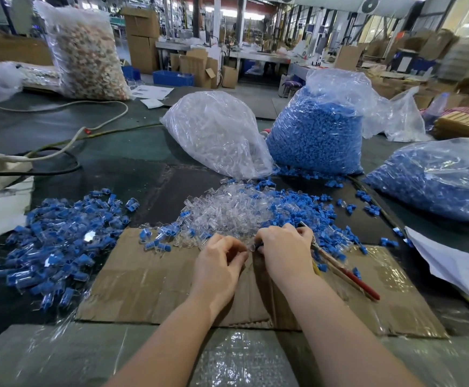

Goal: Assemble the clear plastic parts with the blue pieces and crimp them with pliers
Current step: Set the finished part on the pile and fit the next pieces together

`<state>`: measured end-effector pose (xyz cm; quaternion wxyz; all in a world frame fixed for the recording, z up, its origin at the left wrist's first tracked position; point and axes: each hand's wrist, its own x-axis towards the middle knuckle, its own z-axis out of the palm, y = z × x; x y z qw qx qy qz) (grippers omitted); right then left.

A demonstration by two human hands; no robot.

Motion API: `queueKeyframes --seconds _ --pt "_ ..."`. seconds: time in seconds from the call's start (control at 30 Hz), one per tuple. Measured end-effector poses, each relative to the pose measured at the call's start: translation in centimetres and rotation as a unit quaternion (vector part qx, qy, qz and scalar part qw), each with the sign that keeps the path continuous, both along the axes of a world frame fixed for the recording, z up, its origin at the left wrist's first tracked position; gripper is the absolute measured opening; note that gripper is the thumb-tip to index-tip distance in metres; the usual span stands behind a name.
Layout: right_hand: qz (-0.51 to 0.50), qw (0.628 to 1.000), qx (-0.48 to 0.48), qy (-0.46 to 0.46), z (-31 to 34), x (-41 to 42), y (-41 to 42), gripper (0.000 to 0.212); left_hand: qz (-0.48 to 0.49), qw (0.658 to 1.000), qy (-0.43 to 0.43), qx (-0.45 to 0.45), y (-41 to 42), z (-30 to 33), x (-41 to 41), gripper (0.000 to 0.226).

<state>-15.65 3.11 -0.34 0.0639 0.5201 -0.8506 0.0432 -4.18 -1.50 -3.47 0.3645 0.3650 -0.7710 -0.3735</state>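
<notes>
My left hand (222, 259) and my right hand (285, 248) meet over a cardboard sheet (149, 277). Between their fingertips sits a small clear plastic part (251, 248) with a blue piece; the left fingers pinch it. My right hand also grips the red-handled pliers (348, 275), whose handles stick out to the lower right. Just beyond the hands lies a pile of loose clear parts (227, 210) mixed with loose blue pieces (297, 210). A heap of assembled blue-and-clear parts (60, 241) lies to the left.
Behind the pile stand a bag of clear parts (216, 132) and a bag of blue pieces (317, 135); another blue-filled bag (437, 180) lies at right. White cables (60, 146) cross the left of the dark table. White paper (451, 263) sits at right.
</notes>
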Motion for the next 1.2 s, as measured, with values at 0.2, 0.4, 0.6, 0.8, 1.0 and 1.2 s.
queueKeyframes --seconds 0.2,0.4,0.6,0.8,1.0,1.2 --pt "0.006 0.999 -0.036 0.016 -0.4 0.1 0.1 0.017 -0.002 1.0 0.006 0.004 -0.1 0.1 0.1 0.021" --pt "-0.013 0.976 -0.202 -0.08 -1.1 0.9 2.0 0.014 -0.003 1.0 0.018 0.023 -0.1 -0.2 0.1 0.018" --pt "0.014 0.92 -0.33 -0.21 -2.2 1.5 3.6 0.005 -0.011 0.996 0.045 0.07 -0.1 -0.3 0.0 0.022" --pt "0.042 0.879 -0.384 -0.28 -3.1 1.9 3.9 0.009 -0.032 0.994 0.049 0.091 0.0 0.0 0.1 0.024" --pt "0.047 0.881 -0.368 -0.293 -3.3 1.8 3.9 0.008 -0.056 0.991 0.048 0.112 0.1 0.3 0.3 0.017" --pt "0.049 0.894 -0.355 -0.268 -3.0 2.0 4.1 0.006 -0.063 0.988 0.054 0.131 0.2 0.6 0.4 0.014"
